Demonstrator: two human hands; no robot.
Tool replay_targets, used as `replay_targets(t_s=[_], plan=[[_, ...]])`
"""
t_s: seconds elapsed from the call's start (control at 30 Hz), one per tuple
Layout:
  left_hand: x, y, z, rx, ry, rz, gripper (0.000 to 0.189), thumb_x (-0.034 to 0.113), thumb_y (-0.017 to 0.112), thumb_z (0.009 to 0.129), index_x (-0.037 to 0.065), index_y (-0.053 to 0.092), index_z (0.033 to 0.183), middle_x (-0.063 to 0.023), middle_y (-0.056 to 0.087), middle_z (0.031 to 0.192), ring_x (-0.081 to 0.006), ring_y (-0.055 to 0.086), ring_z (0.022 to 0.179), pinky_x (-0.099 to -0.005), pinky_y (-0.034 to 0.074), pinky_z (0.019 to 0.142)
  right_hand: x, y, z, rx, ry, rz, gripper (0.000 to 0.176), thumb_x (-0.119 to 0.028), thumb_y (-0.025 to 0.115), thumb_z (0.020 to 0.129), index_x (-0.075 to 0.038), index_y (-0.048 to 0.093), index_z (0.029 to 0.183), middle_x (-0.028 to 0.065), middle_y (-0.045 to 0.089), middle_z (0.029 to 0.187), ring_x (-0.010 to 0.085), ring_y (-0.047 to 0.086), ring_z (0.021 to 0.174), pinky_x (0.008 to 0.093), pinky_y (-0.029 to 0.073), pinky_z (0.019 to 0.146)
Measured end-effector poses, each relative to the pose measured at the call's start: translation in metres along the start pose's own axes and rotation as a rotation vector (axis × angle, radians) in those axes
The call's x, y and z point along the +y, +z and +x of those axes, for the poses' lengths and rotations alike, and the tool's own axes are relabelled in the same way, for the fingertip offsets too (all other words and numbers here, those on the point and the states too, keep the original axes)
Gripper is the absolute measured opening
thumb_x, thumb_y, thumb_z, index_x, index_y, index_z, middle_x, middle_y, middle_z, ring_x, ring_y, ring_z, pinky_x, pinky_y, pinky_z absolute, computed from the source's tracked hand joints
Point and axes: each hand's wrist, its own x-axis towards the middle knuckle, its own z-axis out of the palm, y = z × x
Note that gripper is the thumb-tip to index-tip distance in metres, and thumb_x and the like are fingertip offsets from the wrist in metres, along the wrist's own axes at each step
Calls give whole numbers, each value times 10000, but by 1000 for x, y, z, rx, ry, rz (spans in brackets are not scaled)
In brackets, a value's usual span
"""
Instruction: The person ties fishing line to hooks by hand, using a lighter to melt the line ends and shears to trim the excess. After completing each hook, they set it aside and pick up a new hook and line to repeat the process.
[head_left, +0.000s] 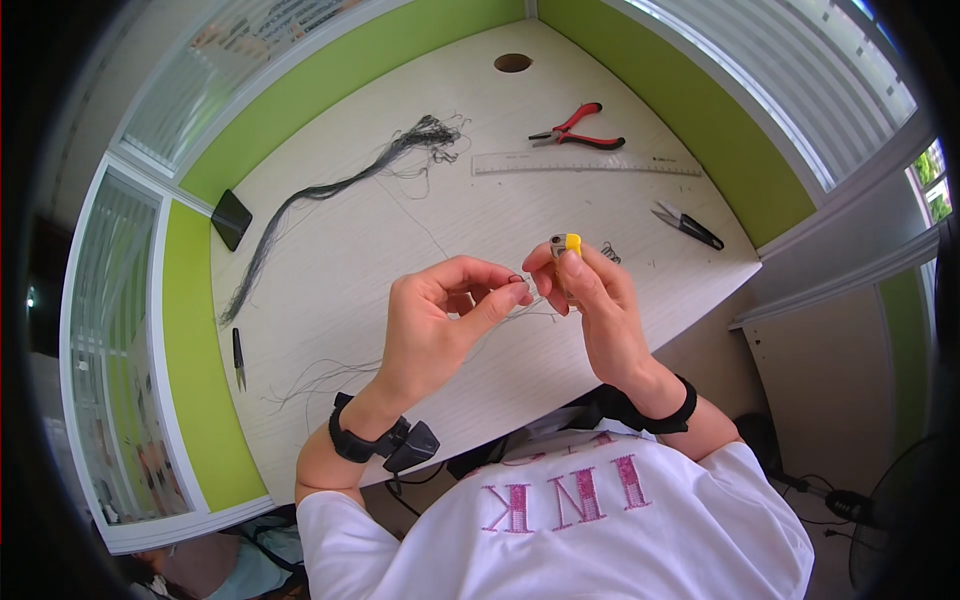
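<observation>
Pinching a thin thread (516, 280), the left hand (440, 325) meets the right hand (598, 300), whose grip is clamped round a yellow lighter (567, 243) above the counter (330, 260).

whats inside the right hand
A yellow lighter, metal top poking above the right hand; the fingers cover its lower body. The left hand pinches a small dark piece beside it.

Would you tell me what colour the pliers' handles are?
Red; the pliers show best in the head view.

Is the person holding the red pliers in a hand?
No, the red pliers lie on the table above the ruler; the right hand holds a yellow lighter.
</observation>
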Motion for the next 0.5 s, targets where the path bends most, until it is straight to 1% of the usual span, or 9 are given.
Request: replay_targets(t_s=[0.03,0.07,0.13,0.27,0.33,0.37,0.43,0.47,0.5], plan=[[0,1,0,3,-7,-4,127,127,656,830,8,662,877,-38,687,772,-14,553,610,-150,385,506,-2,3,-2,18,-95,-19,288,-278,546,921,-1,596,854,19,554,791,71,511,704,196,405,626],[0,1,0,5,-13,-8,128,126,655,830,7,662,877,-37,687,772,-12,549,603,-148,381,504,1,2,-2,18,-97,-20,288,-278,546,921,-1,596,854,19,554,791,71,511,704,196,405,626],[-3,-1,0,5,-10,8,128,123,655,828,5,661,879,-36,686,770,-10,548,598,-147,380,504,10,-2,-2,-55,-122,40,150,-117,586,894,19,597,955,33,583,908,92,559,814,220,443,713],[-5,-2,0,-18,-17,52,134,115,653,825,-3,657,889,-37,681,761,-8,542,585,-148,384,508,15,-7,0,-81,-169,-35,118,-83,567,899,26,582,943,27,588,892,85,555,803,224,434,682],[-5,-2,0,-35,-17,39,138,112,653,825,-8,655,892,-43,680,761,-13,553,593,-148,394,516,18,-10,1,-117,-261,-206,121,-86,551,909,31,558,942,16,577,889,72,529,797,223,422,664],[-4,-2,0,-50,-20,27,141,108,652,824,-13,652,896,-48,678,761,-18,563,601,-148,404,524,18,-11,1,-116,-262,-206,121,-86,551,909,31,558,942,16,577,889,72,529,797,223,422,664],[-4,-2,1,-66,-37,-1,149,105,650,827,-24,646,902,-64,675,776,-41,589,635,-160,435,558,18,-13,1,-55,-139,-78,98,-70,538,908,26,541,930,19,569,884,66,501,795,218,404,653],[-3,-2,1,-80,-55,-28,158,101,648,830,-36,641,908,-80,672,791,-65,615,669,-172,466,592,17,-16,1,-55,-139,-78,98,-70,538,908,26,541,930,19,569,884,66,501,795,218,404,653],[-1,-2,1,-79,-54,-28,158,101,648,830,-36,641,908,-80,672,791,-65,615,669,-172,466,592,15,-19,2,-67,-232,-103,93,-61,537,905,21,537,949,23,567,879,67,493,800,219,403,663]])
